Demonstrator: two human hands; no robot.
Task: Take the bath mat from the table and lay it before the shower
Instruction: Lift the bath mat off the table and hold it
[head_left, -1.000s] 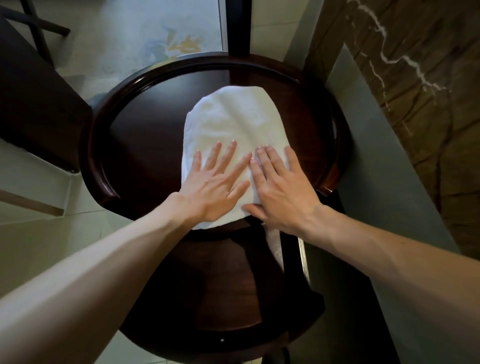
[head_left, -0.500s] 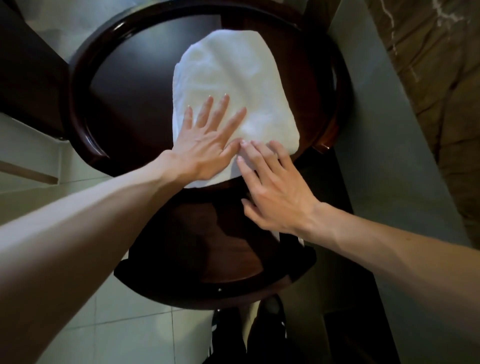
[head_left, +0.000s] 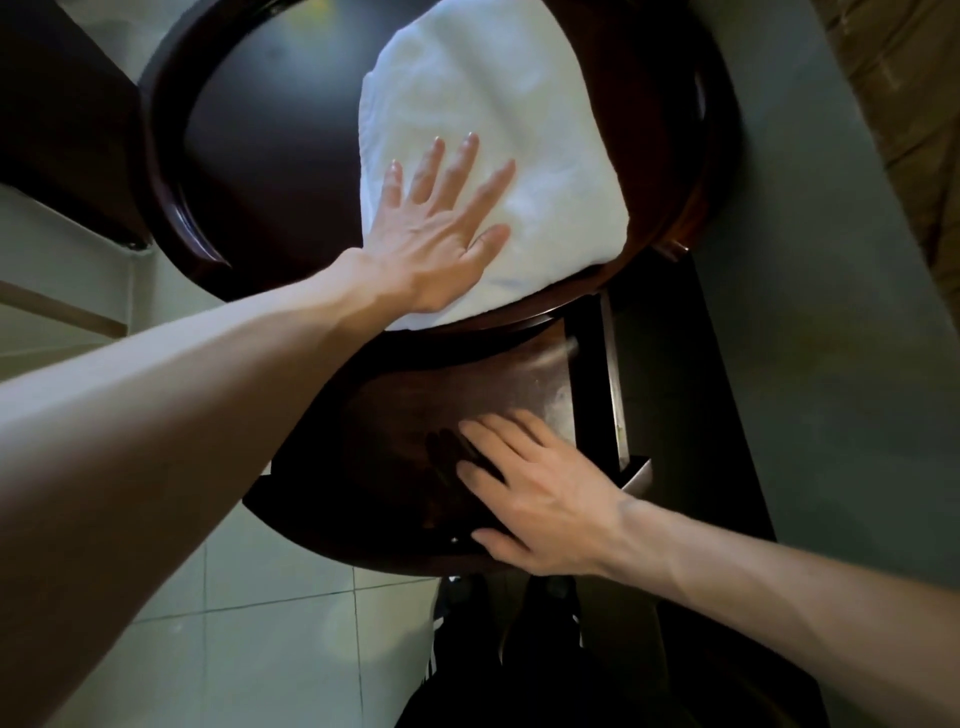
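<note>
A folded white bath mat (head_left: 498, 130) lies on the round dark wooden table (head_left: 270, 156), toward its right side, with its near edge at the table's rim. My left hand (head_left: 441, 223) rests flat on the mat's near left part, fingers spread, holding nothing. My right hand (head_left: 540, 499) is off the mat, lower down over the table's dark lower shelf (head_left: 415, 415), fingers loosely apart and empty.
Pale floor tiles (head_left: 249, 623) lie at the lower left. A grey wall panel (head_left: 831, 312) and brown marble (head_left: 914, 104) stand to the right. A dark piece of furniture (head_left: 57, 119) sits at the upper left. My dark-clothed legs (head_left: 519, 675) are below.
My right hand has slid off the mat and dropped toward me over the lower shelf. My left hand stays flat on the mat. The view has tilted further down.
</note>
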